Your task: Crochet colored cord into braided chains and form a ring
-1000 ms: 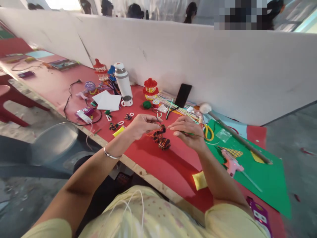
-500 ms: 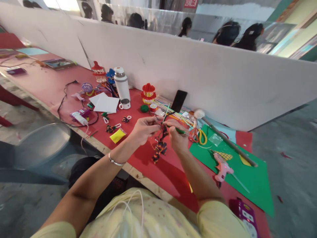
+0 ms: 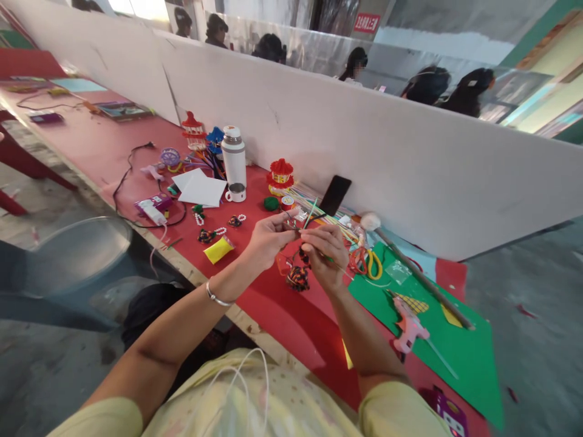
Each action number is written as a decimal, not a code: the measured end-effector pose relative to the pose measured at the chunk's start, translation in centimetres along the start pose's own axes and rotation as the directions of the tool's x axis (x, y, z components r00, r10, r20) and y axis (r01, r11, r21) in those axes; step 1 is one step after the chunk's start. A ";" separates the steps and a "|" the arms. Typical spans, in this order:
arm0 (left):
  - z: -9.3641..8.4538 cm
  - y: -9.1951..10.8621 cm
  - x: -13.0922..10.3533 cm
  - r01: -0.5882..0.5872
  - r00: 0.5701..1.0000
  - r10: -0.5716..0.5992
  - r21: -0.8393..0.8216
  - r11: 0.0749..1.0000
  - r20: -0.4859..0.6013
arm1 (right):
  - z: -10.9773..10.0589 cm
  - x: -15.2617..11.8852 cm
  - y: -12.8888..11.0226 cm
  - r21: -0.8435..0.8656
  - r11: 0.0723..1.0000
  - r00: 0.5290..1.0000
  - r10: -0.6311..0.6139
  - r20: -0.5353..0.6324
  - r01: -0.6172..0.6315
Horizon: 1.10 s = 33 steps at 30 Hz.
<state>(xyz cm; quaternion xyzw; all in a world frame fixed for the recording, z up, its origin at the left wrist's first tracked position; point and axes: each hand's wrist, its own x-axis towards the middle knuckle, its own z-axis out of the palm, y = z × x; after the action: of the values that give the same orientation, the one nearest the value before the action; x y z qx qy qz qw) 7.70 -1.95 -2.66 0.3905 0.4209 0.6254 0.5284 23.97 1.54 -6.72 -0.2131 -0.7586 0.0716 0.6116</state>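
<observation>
My left hand [image 3: 276,241] and my right hand [image 3: 327,255] meet above the red table, with fingertips pinched close together. A dark, multicoloured yarn piece [image 3: 298,278], black flecked with orange and red, dangles below the fingers. The left fingertips close on its upper end, where the exact grip is partly hidden. In my right fist lies a slim green-handled tool, like a crochet hook; most of it is covered by the hand. Similar yarn pieces with white bead loops [image 3: 206,235] lie to the left, beside a yellow packet [image 3: 218,249].
Behind the hands stand a white thermos [image 3: 234,161], a red pavilion-like craft [image 3: 280,175] and a phone [image 3: 334,195] by a white partition [image 3: 387,152]. Right are scissors [image 3: 374,265], a long stick [image 3: 423,276] and a pink glue gun [image 3: 410,328] on a green sheet [image 3: 478,358].
My right hand has turned, so its fingers now lie over the tool, which shows less. The hanging yarn piece looks shorter and more bunched. The whole view has shifted slightly.
</observation>
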 end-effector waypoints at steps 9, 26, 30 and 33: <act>-0.4 3.2 0.2 0.213 0.966 -0.184 -0.156 0.964 0.182 | 0.5 1.2 1.0 0.132 0.991 0.996 0.016 -0.087 -0.005; -4.1 5.0 1.7 0.198 0.906 -0.231 0.128 0.972 0.354 | -3.5 5.1 0.9 0.262 0.964 0.956 -0.030 0.291 -0.050; -4.6 5.0 1.8 0.169 0.902 -0.224 0.176 0.970 0.370 | -4.2 5.4 0.8 0.289 0.950 0.946 0.022 0.323 -0.121; -4.5 4.8 1.7 0.158 0.901 -0.221 0.191 0.969 0.373 | -3.9 5.0 0.9 0.346 0.907 0.938 0.124 0.323 -0.239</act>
<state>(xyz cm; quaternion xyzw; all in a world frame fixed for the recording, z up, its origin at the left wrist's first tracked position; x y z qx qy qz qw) 1.64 -1.19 0.40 0.5047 0.3905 0.4455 0.6280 27.11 3.80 -1.63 -0.1479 -0.7890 0.3052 0.5123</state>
